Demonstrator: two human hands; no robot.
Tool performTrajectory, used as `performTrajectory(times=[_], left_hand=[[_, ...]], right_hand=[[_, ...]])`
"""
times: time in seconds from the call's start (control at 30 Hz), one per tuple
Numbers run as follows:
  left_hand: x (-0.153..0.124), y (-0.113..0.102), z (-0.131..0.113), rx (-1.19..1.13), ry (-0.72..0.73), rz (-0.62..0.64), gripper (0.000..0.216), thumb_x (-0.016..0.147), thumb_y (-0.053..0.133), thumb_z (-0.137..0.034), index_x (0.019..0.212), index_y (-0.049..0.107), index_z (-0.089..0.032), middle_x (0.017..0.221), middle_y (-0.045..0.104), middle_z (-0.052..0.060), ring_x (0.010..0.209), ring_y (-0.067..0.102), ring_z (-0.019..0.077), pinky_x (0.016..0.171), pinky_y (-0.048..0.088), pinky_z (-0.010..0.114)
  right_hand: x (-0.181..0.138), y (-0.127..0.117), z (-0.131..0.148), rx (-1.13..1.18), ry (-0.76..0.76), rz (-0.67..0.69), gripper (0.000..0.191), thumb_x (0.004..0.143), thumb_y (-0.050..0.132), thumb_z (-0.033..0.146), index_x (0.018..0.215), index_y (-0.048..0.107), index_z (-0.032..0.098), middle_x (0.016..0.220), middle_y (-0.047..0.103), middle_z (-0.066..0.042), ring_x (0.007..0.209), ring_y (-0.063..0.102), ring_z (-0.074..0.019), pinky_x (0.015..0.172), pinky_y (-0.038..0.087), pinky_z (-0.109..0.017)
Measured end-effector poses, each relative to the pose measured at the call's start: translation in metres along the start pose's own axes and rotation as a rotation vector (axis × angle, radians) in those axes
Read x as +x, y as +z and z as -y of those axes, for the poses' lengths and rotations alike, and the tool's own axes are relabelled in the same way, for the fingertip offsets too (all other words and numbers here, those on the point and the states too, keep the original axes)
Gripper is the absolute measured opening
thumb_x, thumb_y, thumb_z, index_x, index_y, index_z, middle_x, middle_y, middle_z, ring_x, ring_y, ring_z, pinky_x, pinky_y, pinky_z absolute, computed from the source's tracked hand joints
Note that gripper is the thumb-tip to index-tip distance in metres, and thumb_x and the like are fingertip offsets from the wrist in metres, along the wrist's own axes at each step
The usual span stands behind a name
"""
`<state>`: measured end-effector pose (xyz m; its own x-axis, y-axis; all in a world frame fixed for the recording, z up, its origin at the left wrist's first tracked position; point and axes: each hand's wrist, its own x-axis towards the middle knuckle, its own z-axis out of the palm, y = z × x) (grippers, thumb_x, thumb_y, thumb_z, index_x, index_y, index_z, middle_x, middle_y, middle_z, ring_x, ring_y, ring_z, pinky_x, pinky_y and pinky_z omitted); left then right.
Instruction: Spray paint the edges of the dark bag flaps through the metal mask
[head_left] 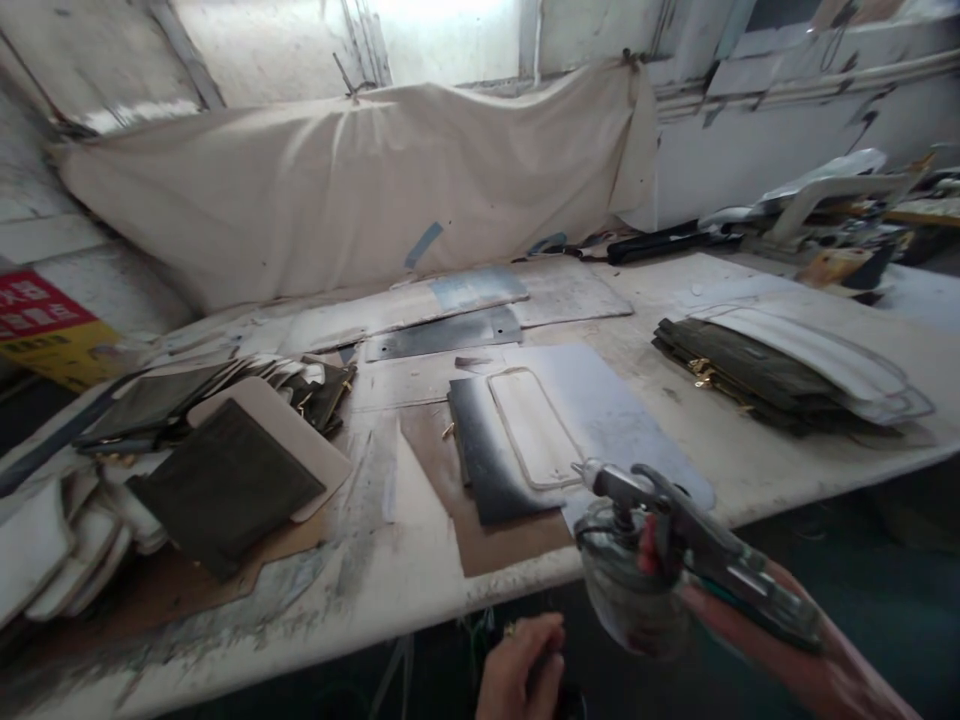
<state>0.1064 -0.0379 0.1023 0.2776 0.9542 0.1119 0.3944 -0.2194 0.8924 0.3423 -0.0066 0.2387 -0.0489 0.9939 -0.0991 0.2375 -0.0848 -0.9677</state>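
Observation:
My right hand point(784, 668) is wrapped round a spray gun point(660, 500) with a cup point(630, 590) hanging below it. The gun's nozzle points left, over the near right corner of a pale panel with a raised rounded-rectangle outline point(534, 425). This panel lies on a dark piece point(487, 480), whose surface is whitened around the outline. Under them are a brown board point(502, 545) and a light sheet point(622, 410). Low in front of the table edge, my left hand point(521, 665) has its fingers curled in, with nothing visible in them.
To the left, a dark flat piece point(232, 480) rests on a beige panel point(330, 465), beside stacked dark pieces and white pads point(82, 550). A dark stack with gold zipper pulls point(750, 375) lies at the right. Cloth point(375, 190) hangs behind the table point(420, 575).

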Motion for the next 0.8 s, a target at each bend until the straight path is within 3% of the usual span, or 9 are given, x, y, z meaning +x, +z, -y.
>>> performTrajectory(times=[0.17, 0.33, 0.5, 0.63, 0.8], left_hand=[[0.033, -0.023, 0.05, 0.273, -0.082, -0.348, 0.031, 0.078, 0.04, -0.015, 0.099, 0.061, -0.021, 0.097, 0.068, 0.006, 0.092, 0.062, 0.0159, 0.084, 0.052, 0.034], [0.054, -0.03, 0.099, 0.367, -0.057, -0.614, 0.033, 0.071, 0.035, -0.008, 0.088, 0.062, -0.018, 0.084, 0.067, 0.005, 0.082, 0.061, 0.0162, 0.076, 0.053, 0.035], [0.059, -0.017, 0.115, 0.336, -0.09, -0.656, 0.025, 0.077, 0.034, -0.013, 0.072, 0.058, -0.019, 0.067, 0.06, 0.001, 0.067, 0.057, 0.0136, 0.064, 0.05, 0.029], [0.061, -0.013, 0.12, 0.339, -0.119, -0.682, 0.025, 0.078, 0.034, -0.014, 0.071, 0.058, -0.019, 0.067, 0.058, 0.001, 0.067, 0.055, 0.0136, 0.064, 0.048, 0.028], [0.061, -0.013, 0.12, 0.329, -0.137, -0.693, 0.024, 0.079, 0.035, -0.015, 0.069, 0.057, -0.019, 0.065, 0.057, 0.0, 0.066, 0.054, 0.013, 0.063, 0.047, 0.027]], right_hand=[[-0.016, -0.016, -0.029, -0.093, 0.054, -0.023, 0.045, 0.061, 0.068, 0.042, 0.104, 0.066, 0.027, 0.094, 0.069, -0.006, 0.094, 0.061, -0.0326, 0.083, 0.05, -0.038], [-0.01, -0.016, -0.059, -0.118, 0.102, -0.005, 0.044, 0.067, 0.063, 0.044, 0.103, 0.066, 0.02, 0.096, 0.069, -0.008, 0.1, 0.059, -0.0319, 0.09, 0.046, -0.041], [0.003, -0.015, -0.074, -0.129, 0.167, 0.026, 0.04, 0.065, 0.067, 0.042, 0.098, 0.068, 0.02, 0.099, 0.068, -0.008, 0.101, 0.059, -0.0302, 0.093, 0.043, -0.041], [0.005, -0.013, -0.065, -0.122, 0.105, -0.051, 0.041, 0.061, 0.069, 0.045, 0.095, 0.07, 0.022, 0.097, 0.069, -0.007, 0.1, 0.059, -0.0327, 0.091, 0.045, -0.04], [0.013, -0.013, -0.053, -0.162, 0.115, -0.023, 0.035, 0.063, 0.069, 0.042, 0.089, 0.071, 0.019, 0.09, 0.07, -0.008, 0.095, 0.061, -0.0301, 0.086, 0.049, -0.037]])
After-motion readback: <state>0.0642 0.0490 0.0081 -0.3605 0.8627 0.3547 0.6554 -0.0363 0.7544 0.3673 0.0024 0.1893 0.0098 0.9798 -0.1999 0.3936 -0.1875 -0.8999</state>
